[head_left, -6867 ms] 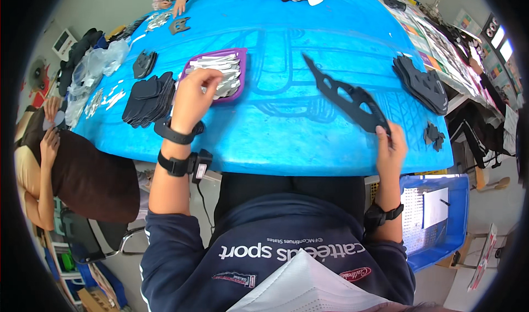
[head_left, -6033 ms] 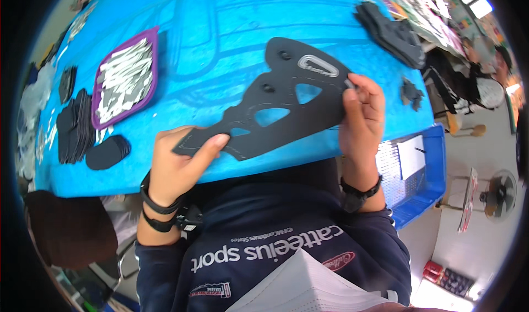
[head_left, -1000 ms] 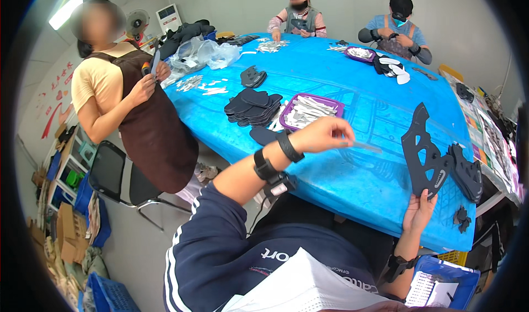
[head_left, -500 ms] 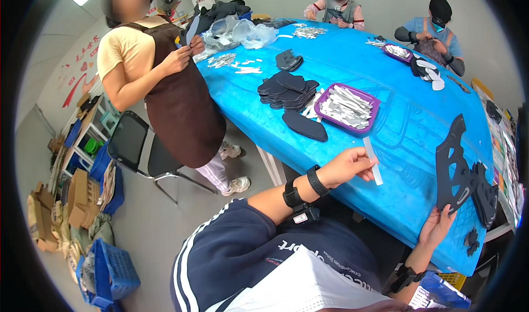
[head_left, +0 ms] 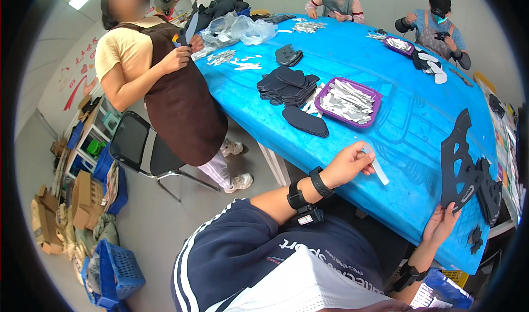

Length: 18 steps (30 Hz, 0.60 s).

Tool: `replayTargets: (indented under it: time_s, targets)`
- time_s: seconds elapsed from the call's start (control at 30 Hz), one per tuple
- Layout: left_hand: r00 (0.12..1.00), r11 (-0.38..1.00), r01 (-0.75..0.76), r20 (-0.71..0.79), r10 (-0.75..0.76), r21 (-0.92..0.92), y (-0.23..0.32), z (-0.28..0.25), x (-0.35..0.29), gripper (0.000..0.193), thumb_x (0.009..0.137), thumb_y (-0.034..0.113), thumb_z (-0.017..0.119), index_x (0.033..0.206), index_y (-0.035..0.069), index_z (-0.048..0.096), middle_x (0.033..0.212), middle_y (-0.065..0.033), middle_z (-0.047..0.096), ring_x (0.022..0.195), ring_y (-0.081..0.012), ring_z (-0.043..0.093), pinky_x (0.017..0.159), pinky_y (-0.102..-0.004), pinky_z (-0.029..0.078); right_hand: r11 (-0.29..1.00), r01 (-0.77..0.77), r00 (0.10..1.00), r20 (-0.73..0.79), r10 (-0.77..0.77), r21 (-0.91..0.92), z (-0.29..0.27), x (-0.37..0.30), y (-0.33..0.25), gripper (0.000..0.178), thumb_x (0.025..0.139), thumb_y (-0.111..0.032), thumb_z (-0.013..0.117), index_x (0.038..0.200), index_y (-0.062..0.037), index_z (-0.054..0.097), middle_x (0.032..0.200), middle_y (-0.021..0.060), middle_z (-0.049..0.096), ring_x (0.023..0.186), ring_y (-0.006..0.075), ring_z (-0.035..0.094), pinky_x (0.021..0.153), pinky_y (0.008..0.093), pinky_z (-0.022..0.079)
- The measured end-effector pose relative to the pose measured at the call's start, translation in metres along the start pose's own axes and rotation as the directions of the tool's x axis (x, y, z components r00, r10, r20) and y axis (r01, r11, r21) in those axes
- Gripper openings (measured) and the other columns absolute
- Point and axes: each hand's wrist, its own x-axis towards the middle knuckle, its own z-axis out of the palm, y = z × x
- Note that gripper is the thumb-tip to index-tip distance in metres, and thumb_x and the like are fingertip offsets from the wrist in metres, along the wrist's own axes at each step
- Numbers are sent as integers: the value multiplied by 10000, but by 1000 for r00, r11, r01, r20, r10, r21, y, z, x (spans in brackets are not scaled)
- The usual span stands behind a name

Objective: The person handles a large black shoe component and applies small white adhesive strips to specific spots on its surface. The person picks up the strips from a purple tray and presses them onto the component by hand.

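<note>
Between the thumb and fingers of my left hand (head_left: pixel 351 166) is a narrow white strip (head_left: pixel 380 172), held above the table's near edge. My right hand (head_left: pixel 441 224) grips the lower end of a black flat piece with cut-out openings (head_left: pixel 456 152), which stands tilted upward. Just beyond it lies a stack of similar black pieces (head_left: pixel 487 193), partly hidden. Further from my left hand, a purple tray (head_left: pixel 377 112) is heaped with white and grey strips (head_left: pixel 347 101). Beside the tray are a pile of black rounded pads (head_left: pixel 281 86) and a separate, smaller pad stack (head_left: pixel 305 122).
A blue-covered table (head_left: pixel 248 100) spreads before me. At its left stands a person in a brown apron (head_left: pixel 182 108) by a black chair (head_left: pixel 132 141). Two more people sit across the far side. Plastic bags (head_left: pixel 237 32), loose strips and a second purple tray (head_left: pixel 399 52) lie further off.
The strip's upper end now curls over my left fingers. My right hand and the black piece have shifted slightly. At the far right, the seated person's hands have moved apart.
</note>
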Motion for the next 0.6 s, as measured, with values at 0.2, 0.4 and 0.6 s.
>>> replayTargets:
  time_s: [0.2,0.4,0.6]
  targets:
    - [994,981,-1,107,-20,193,-7,0,0,149,889,94,618,1008,21,566,858,-57,639,776,-105,624,696,-222,505,1000,2,1000,1,-2,16,-2,1,1,320,948,-52,497,1261,-26,435,1170,102,583,1035,155,583,880,269,475]
    - [995,992,-56,93,46,116,-5,5,-3,100,873,96,639,922,39,572,807,-30,630,740,-78,602,650,-220,486,1000,3,1000,4,-3,26,-1,0,1,324,946,-55,503,1262,-29,439,1180,102,580,1043,160,581,888,275,469]
    - [960,583,-268,158,233,767,-3,2,-5,91,807,152,642,840,73,610,753,-63,633,690,-208,599,635,-332,463,1000,8,999,-33,-8,-7,5,-1,0,292,948,-85,513,1233,-38,467,1153,84,588,1000,140,589,849,261,496]
